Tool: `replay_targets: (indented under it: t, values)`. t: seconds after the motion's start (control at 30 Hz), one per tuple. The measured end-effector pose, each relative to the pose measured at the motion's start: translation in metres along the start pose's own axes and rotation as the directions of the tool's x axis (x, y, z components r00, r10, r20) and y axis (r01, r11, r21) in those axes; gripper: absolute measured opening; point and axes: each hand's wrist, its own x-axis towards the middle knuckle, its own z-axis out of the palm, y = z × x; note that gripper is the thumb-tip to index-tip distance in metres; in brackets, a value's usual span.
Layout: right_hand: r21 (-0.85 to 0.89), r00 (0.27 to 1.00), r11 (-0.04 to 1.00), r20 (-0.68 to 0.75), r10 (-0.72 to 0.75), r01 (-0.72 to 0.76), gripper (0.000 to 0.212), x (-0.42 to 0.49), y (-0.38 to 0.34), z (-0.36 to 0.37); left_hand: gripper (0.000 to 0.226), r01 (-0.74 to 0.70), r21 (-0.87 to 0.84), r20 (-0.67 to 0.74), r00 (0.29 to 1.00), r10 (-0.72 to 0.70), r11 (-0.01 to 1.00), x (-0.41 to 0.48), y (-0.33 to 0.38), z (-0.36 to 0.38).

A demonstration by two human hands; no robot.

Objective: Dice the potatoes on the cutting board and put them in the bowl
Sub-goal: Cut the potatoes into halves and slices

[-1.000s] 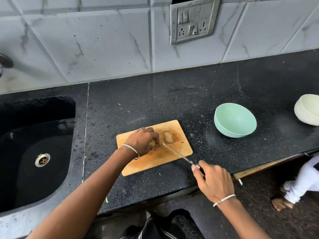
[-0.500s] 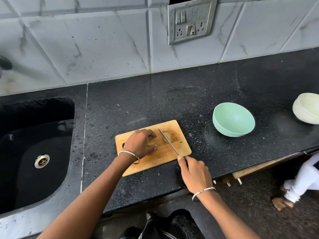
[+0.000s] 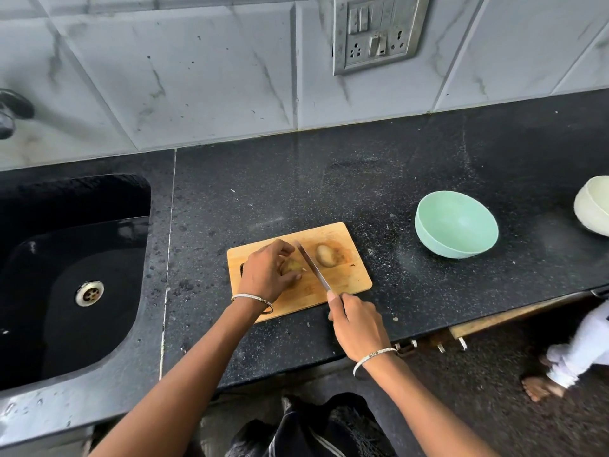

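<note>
The left hand [image 3: 265,272] curls fingers and thumb over a small brown-skinned potato [image 3: 292,266] on the pale rectangular wooden cutting board [image 3: 352,278], pinning it down. The right hand [image 3: 357,324] is wrapped round the handle of a slim steel-bladed knife [image 3: 311,265], forefinger reaching toward the blade, which runs away from that hand and sits just beside the left fingertips at the potato's exposed end. A second, similar potato [image 3: 324,255] lies just beyond the blade, clear of both hands. The round mint-green plastic-looking bowl [image 3: 456,225] stands well out past the right hand, nothing visible in it. To cut well, I'd tuck the left fingertips behind the knuckles and halve the potato first, so a flat face sits down before slicing and cross-cutting; left round, it would likely roll
</note>
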Motion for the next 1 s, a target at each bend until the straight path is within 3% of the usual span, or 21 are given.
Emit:
replay_targets:
  t: [0.47,0.77,1.0]
  values:
    - [-0.200,0.996,0.976,0.013,-0.087,0.088,0.044,-0.012,-0.027,-0.003,0.023,0.101,-0.031,-0.066,0.993,-0.103,0.994,-0.011,-0.001,0.004]
    - [-0.142,0.995,0.989,0.099,-0.015,0.029,0.043,0.011,-0.041,0.000,0.020,0.115,-0.019,-0.054,0.992,-0.115,0.993,-0.009,0.000,0.003]
    - [-0.160,0.997,0.987,0.072,-0.020,0.031,0.045,0.008,-0.037,0.007,0.021,0.125,-0.050,-0.065,0.990,-0.128,0.991,-0.008,-0.003,0.005]
